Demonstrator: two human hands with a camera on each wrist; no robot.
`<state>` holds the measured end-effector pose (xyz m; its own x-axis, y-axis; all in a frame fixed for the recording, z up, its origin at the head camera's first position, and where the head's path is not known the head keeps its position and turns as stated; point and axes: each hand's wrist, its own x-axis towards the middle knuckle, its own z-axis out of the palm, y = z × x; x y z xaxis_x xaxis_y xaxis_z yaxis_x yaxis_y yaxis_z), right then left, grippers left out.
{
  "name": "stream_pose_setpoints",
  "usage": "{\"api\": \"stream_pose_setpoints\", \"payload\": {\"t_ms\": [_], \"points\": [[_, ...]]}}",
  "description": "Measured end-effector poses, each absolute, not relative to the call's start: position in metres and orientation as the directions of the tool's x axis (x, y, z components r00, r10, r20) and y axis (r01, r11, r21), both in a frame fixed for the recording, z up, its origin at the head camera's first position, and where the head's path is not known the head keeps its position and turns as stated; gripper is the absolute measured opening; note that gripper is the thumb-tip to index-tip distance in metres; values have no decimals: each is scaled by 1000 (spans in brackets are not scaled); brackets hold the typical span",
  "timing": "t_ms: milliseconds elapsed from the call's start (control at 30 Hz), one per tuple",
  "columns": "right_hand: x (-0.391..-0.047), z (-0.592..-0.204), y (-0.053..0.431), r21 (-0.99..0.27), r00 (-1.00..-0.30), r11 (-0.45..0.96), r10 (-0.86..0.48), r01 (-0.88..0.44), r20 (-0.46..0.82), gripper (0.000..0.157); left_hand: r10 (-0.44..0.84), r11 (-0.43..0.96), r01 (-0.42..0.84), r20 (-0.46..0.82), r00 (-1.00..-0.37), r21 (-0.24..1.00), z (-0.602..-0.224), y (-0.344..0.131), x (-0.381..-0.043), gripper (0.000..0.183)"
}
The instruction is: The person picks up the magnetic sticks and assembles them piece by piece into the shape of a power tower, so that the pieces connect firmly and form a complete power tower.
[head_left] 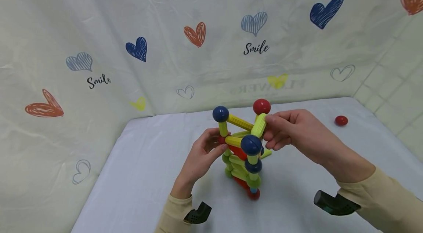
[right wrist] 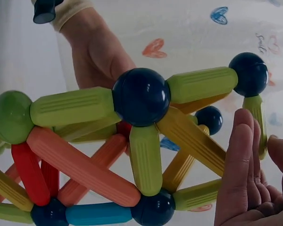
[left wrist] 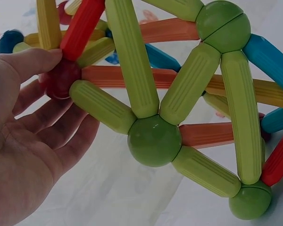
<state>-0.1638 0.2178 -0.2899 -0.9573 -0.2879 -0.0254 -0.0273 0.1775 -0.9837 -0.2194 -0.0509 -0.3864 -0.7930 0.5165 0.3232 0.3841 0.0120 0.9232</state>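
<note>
A tall frame of magnetic rods and balls stands on the white table. My left hand [head_left: 199, 156] holds its left side, thumb and fingers about a red ball [left wrist: 61, 78] where several rods meet. At the top front, my right hand [head_left: 294, 132] pinches the far end of a yellow-green rod [head_left: 259, 126]. The rod's other end meets a dark blue ball [right wrist: 248, 74]. Just behind that rod is a larger red ball [head_left: 261, 106]. Another blue ball [head_left: 220, 114] tops the left post. Green balls [left wrist: 154, 141] join the lower rods.
A loose red ball [head_left: 341, 120] lies at the right on the white tablecloth [head_left: 148, 174]. Behind the table hangs a pale sheet [head_left: 218, 71] printed with hearts and the word Smile. Each sleeve has a dark camera mount [head_left: 335, 203] at the wrist.
</note>
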Motion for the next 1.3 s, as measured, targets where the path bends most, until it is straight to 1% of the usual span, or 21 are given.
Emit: {"api": "stream_pose_setpoints", "payload": {"t_ms": [133,267,400,533,733,900,1033,1100,1167,1233,1300], "points": [[-161,-291,216,-981,-934,191,-356,-34,-38,38,515,18,388,325,-794,921,-386,-51,-219,38],[-161,-292,213,-987,-920,158,-391,-25,-39,38,509,27,393,326,-797,919,-386,-51,-218,38],[-162,-291,210,-992,-926,124,-371,20,-65,39,510,27,389,322,-798,921,-386,-51,-218,38],[-163,-290,209,-990,-935,137,-345,41,-87,40,511,28,390,322,-797,920,-386,-51,-218,38],[-163,-288,211,-990,-940,138,-333,25,-70,44,518,21,383,317,-795,924,-384,-51,-218,40],[-163,-291,213,-992,-943,129,-328,11,-53,43,527,20,366,301,-795,930,-384,-51,-217,44],[-167,-304,220,-989,-969,148,-248,-31,-7,43,528,41,355,281,-802,934,-385,-51,-217,43],[-174,-318,226,-983,-982,180,-189,-33,-1,43,529,46,355,279,-802,934,-385,-51,-217,42],[-184,-337,234,-962,-985,271,-172,-40,-7,39,531,46,358,281,-799,932,-385,-51,-218,43],[-194,-362,241,-900,-977,426,-215,-89,-5,32,534,43,358,281,-797,933,-385,-51,-218,43],[-201,-387,246,-789,-951,581,-308,-199,13,25,538,40,356,280,-795,934,-384,-50,-218,43]]}}
